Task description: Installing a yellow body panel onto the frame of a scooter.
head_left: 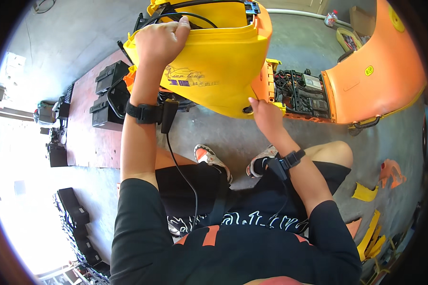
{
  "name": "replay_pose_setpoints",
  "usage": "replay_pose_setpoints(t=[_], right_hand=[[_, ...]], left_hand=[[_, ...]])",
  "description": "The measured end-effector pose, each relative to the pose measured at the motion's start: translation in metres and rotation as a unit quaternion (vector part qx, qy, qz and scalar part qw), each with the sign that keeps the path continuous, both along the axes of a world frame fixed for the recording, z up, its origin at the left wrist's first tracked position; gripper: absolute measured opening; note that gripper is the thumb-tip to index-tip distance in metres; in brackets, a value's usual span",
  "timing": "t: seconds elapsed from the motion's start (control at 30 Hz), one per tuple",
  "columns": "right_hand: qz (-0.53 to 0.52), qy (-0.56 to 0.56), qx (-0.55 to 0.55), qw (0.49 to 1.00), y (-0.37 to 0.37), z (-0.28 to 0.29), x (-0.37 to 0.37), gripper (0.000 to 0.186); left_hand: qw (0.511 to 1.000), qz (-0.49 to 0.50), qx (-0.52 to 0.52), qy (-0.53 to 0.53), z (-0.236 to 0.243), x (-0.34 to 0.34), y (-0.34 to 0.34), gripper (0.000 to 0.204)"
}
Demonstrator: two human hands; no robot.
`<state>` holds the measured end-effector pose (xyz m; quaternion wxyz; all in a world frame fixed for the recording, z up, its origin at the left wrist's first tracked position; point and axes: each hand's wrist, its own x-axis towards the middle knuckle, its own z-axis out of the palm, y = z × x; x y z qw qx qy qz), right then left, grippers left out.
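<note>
A yellow plastic body panel (pixel 209 61) of an electric scooter stands tilted in front of me, with printed markings and a dark hole at its lower right. My left hand (pixel 160 42) is wrapped over its top edge beside black cables. My right hand (pixel 266 114) has curled fingers at the panel's lower right, beside the hole; what they hold, if anything, is too small to make out. Right of them, an orange body section (pixel 368 78) adjoins an open compartment (pixel 297 92) packed with wiring and black electronics.
A pinkish board (pixel 81 147) bears black cases (pixel 104 76) at the left. More black cases (pixel 76 223) line the lower left. Loose yellow pieces (pixel 364 192) and an orange piece (pixel 391 172) lie on the concrete floor at the right. A bottle and boxes sit at the back right.
</note>
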<state>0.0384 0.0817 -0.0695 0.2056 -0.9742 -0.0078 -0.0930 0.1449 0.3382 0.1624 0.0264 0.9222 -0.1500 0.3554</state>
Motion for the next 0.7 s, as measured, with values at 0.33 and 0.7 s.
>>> replay_pose_setpoints(t=[0.33, 0.7], right_hand=[[0.134, -0.118, -0.057, 0.982, 0.072, 0.001, 0.014, 0.034], [0.119, -0.132, -0.124, 0.976, 0.042, 0.023, 0.01, 0.048]], left_hand=[[0.999, -0.015, 0.03, -0.025, 0.003, 0.003, -0.012, 0.051], [0.999, -0.027, -0.001, -0.039, 0.0, 0.0, -0.004, 0.047]])
